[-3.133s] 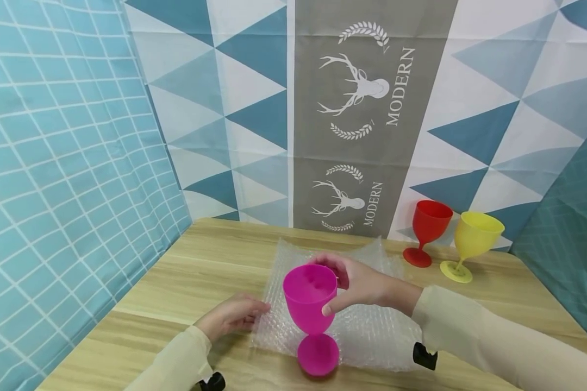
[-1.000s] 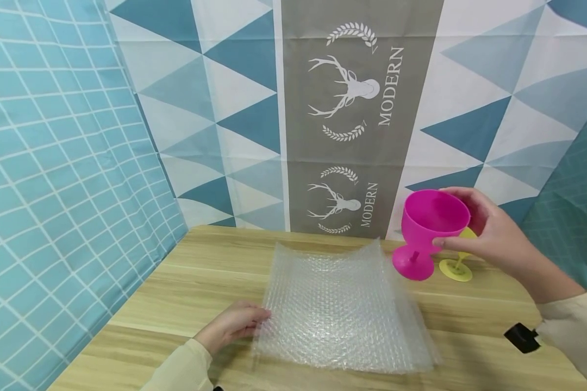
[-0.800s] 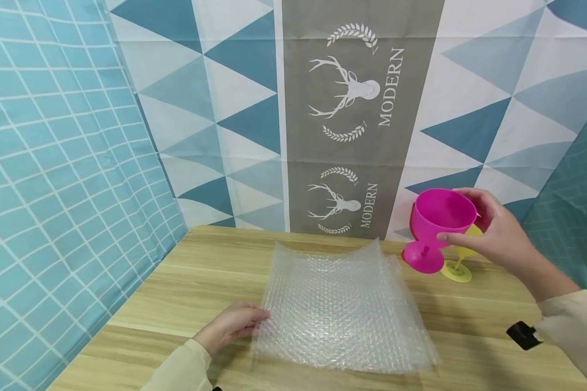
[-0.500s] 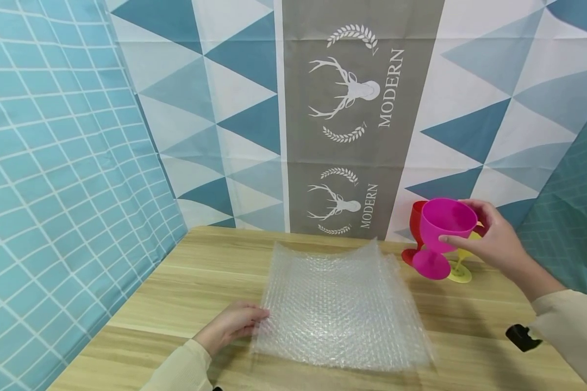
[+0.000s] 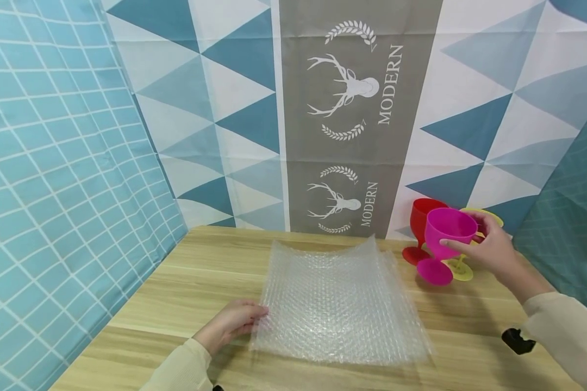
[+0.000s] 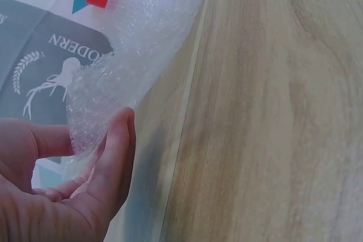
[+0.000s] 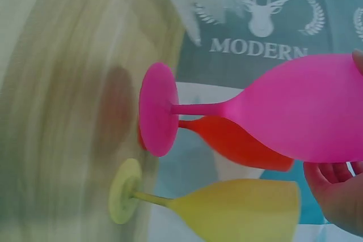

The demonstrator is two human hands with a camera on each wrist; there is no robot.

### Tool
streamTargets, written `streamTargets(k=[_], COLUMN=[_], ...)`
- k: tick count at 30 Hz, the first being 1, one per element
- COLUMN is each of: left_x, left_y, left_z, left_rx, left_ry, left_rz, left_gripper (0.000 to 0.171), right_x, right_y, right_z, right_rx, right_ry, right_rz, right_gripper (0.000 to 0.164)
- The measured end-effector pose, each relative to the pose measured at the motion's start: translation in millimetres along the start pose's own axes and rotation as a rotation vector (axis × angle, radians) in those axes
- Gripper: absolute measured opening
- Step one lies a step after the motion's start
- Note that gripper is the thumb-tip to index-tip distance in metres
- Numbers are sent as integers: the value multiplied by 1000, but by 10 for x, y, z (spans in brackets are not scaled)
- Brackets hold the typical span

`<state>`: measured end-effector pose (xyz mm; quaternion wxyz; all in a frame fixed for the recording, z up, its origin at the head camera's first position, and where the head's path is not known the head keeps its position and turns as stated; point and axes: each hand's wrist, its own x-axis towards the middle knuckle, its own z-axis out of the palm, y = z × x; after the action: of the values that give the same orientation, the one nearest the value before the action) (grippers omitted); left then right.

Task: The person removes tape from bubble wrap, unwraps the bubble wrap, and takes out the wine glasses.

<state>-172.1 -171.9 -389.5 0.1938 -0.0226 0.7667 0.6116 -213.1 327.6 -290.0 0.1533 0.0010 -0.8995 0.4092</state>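
At the back right, my right hand holds a pink plastic goblet by its bowl, thumb on the near side. The goblet is upright, its round foot close over the table. Just behind it stand a red goblet and a yellow goblet, both partly covered by the pink one and my hand; the right wrist view shows the yellow goblet more fully. My left hand pinches the left edge of a sheet of bubble wrap between thumb and fingers, also seen in the left wrist view.
The wooden table carries everything. A patterned cloth with deer heads hangs along its back edge. A blue checked cloth borders the left side, and a teal cloth the right.
My right hand has carried the pink goblet from over the bubble wrap to the back right, then lowered it slightly beside the red and yellow goblets. My left hand has stayed at the wrap's edge.
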Motion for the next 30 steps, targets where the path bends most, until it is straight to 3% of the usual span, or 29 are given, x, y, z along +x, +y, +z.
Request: streamTargets(k=[8, 15, 30], left_x=[25, 55, 76], left_y=[63, 50, 31], left_z=[-15, -14, -2], left_rx=[14, 3, -25], left_ry=[3, 17, 28], left_rz=[-1, 13, 32], left_gripper=[27, 19, 25], right_x=[17, 18, 15], right_y=[162, 232, 275], right_z=[111, 175, 160], right_rx=[20, 42, 30], right_ry=[-12, -30, 27], right_rz=[22, 46, 150], right_gripper=[91, 91, 95])
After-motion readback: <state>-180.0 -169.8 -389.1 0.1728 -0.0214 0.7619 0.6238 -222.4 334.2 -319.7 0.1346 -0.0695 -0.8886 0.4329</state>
